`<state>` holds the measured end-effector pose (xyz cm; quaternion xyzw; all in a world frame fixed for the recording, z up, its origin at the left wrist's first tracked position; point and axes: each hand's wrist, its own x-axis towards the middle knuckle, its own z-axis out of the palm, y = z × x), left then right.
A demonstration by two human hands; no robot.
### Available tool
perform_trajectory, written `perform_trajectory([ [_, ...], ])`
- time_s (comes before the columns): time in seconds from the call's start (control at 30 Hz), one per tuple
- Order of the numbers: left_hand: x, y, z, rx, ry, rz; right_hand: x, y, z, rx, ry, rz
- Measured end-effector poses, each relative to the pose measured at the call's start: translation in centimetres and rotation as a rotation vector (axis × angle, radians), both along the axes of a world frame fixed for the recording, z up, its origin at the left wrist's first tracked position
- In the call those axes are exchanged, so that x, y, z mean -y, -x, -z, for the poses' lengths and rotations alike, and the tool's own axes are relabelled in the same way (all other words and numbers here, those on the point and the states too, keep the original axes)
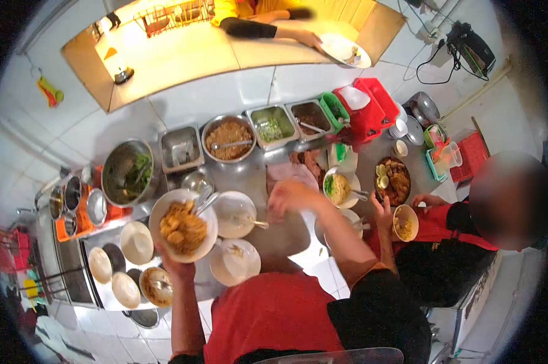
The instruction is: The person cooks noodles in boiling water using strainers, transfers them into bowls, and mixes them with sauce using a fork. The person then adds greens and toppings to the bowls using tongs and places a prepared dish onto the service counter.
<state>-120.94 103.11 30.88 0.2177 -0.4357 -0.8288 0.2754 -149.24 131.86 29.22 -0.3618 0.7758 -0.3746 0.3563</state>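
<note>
My left hand (pixel 178 267) grips a white bowl (pixel 209 233) from below. Brown sauced noodles (pixel 183 227) fill it, and metal utensils (pixel 205 199) lean at its upper rim. My right hand (pixel 291 197) is over the steel counter beside a pink sheet (pixel 292 174) and slices of meat (pixel 310 162). Motion blurs its fingers, so whether anything is in them does not show. Next to the held bowl are a white bowl with a spoon (pixel 234 212) and another white bowl (pixel 235 262) with food scraps.
Steel pans of toppings (pixel 228 138) line the back, beside a large bowl of greens (pixel 128 173). Several used bowls (pixel 136 242) stand at left. At right, a co-worker (pixel 444 236) holds a bowl of noodles (pixel 405 223) near a platter (pixel 392 181). Another person's hand touches a plate (pixel 345 51) on the ledge.
</note>
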Motion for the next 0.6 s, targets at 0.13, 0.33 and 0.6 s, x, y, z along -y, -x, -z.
perform_trajectory([
  [0.13,3.7,-2.2,-1.6,-0.105,-0.412,-0.113,-1.3,14.6,-2.9,-0.741,-0.018,0.807],
  [0.33,2.3,-4.1,-2.7,-0.094,-0.241,-0.350,-3.6,28.7,6.8,-0.912,-0.377,0.323],
  [0.6,0.0,-3.8,-0.9,0.067,-0.238,-0.457,-3.5,30.7,5.8,-0.943,-0.767,-0.046],
])
